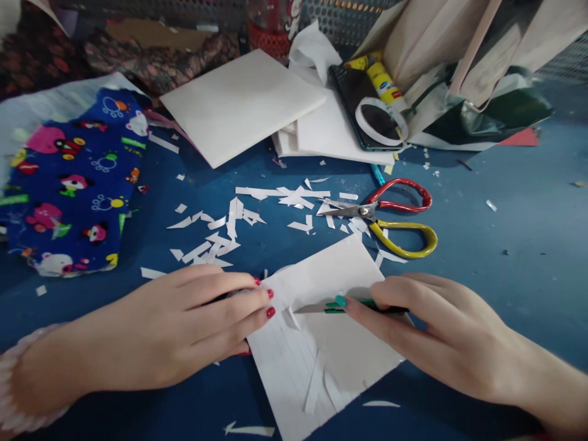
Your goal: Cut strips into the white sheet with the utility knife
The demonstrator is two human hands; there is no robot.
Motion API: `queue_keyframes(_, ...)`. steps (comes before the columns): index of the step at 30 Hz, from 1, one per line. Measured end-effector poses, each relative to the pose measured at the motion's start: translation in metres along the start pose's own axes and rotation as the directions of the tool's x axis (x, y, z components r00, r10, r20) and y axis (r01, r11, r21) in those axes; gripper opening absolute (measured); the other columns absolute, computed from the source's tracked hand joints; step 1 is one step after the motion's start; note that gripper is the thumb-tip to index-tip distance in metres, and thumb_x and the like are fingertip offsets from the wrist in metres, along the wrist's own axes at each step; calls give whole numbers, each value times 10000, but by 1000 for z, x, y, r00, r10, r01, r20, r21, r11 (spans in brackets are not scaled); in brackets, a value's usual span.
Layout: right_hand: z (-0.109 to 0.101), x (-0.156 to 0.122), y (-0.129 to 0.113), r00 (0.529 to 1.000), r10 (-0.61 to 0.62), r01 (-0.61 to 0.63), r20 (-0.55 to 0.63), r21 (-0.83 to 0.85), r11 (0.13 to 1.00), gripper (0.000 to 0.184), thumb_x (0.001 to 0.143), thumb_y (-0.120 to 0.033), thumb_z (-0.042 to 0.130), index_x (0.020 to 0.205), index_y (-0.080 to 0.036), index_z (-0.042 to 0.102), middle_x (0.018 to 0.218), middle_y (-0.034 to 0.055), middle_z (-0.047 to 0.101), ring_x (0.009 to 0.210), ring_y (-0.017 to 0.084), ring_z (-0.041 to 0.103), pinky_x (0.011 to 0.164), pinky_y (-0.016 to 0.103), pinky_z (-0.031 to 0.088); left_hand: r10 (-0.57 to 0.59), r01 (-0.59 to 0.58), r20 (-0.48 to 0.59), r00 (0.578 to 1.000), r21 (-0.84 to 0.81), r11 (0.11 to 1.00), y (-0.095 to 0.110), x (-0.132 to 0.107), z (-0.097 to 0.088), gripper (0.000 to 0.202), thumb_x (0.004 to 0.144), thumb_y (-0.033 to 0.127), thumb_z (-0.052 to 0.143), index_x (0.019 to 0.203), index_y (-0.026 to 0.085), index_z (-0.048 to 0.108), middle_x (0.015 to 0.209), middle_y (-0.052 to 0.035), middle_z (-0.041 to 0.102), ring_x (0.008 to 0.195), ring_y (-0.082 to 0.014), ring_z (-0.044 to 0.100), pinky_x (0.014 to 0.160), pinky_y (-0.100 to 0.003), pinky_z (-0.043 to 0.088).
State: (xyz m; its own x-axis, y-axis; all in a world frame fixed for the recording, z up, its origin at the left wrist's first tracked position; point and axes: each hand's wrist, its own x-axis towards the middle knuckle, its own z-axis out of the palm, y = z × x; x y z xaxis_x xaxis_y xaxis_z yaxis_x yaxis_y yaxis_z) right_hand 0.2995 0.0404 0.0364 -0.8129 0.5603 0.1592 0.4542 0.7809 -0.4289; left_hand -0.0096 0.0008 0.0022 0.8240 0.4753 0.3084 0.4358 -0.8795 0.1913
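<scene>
My right hand (441, 331) is closed around a green utility knife (349, 305), its index finger stretched along the handle. The thin blade points left and lies low over a white piece of card (340, 263), its tip at a small curled paper strip (291, 318). My left hand (197, 318) grips the card's left edge, several fingers on top and the thumb lower at the edge. Loose narrow paper strips (314, 383) lie on the card's lower part. Beyond the card, a pair of scissors (365, 212) with red and yellow handles rests with blades slightly apart.
White paper scraps (215, 242) litter the blue table. Blue cartoon-print fabric (78, 190) lies at left. Behind are white boards (243, 104), a phone (351, 92) bearing a white tape roll (381, 120) and yellow glue stick (384, 82), and a paper bag (427, 43).
</scene>
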Motion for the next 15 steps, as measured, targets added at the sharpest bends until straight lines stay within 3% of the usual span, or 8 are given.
queue_keyframes(8,0,-7,-7,985,-170,165,-7,-202,965,245,974,-59,415,1015,-131,646,748,26,648,572,123,548,493,298,401,14,-14,-20,1000,-7,1000,2,3,0,275,1098,158,370,1117,132,643,1132,-37,729,1102,-218,610,926,-372,451)
queue_keyframes(12,4,-16,-7,973,-232,223,2,-282,933,306,945,-63,439,1187,-101,622,807,58,669,640,159,571,515,334,421,21,-21,-6,1000,-13,1000,2,2,0,275,1095,154,375,1097,131,648,1164,-45,718,1124,-229,600,924,-381,445)
queue_keyframes(15,4,-20,-6,966,-259,249,4,-293,923,309,938,-72,465,1206,-85,620,810,65,668,656,172,574,528,348,432,19,-19,10,1000,-22,1000,2,1,0,276,1094,151,376,1116,127,649,1190,-55,710,1135,-239,595,925,-390,443)
